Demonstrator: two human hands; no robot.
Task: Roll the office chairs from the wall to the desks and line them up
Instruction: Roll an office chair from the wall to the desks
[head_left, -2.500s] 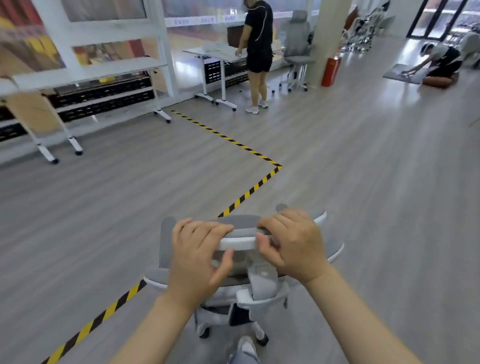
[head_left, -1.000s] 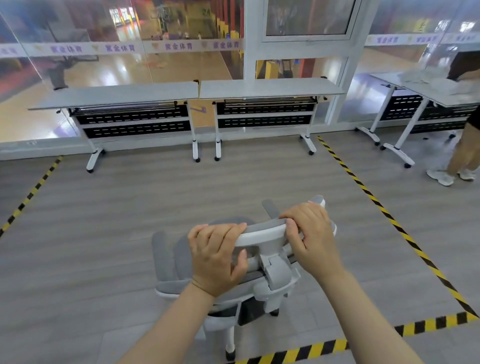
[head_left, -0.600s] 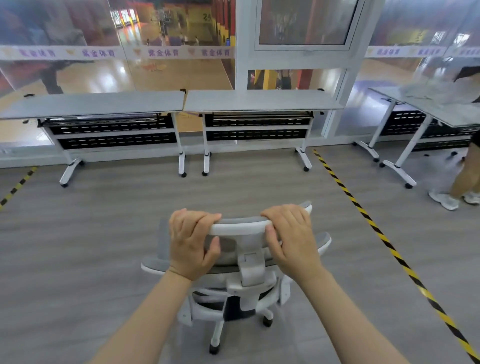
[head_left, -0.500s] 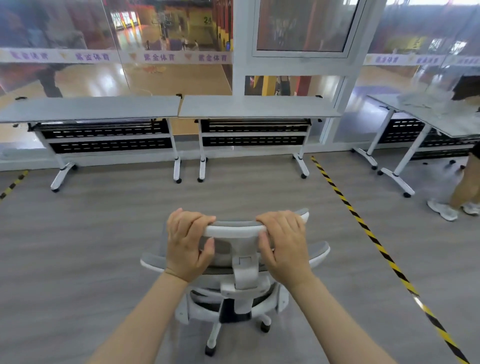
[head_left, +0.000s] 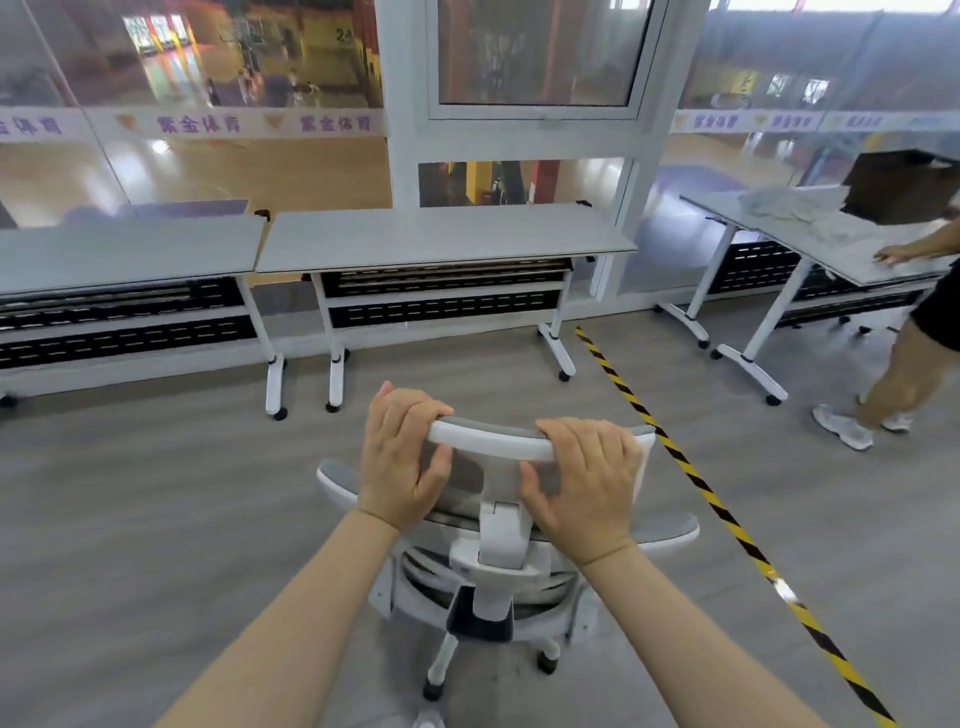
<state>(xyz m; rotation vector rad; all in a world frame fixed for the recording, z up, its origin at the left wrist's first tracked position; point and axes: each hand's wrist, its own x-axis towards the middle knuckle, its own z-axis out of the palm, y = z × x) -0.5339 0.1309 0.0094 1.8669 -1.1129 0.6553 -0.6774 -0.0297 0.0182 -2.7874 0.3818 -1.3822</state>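
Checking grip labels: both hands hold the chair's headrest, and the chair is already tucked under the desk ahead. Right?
Not tucked. The head view shows the office chair on open floor short of the desk; left hand and right hand do grip its headrest.

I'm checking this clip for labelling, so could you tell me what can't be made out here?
Head view only:
- Chair seat: hidden by its own backrest and both hands.
- Left desk: cut off by the frame's left edge.
- Bystander at the right: torso cut off by the frame edge.
- Hall behind the glass: blurred.
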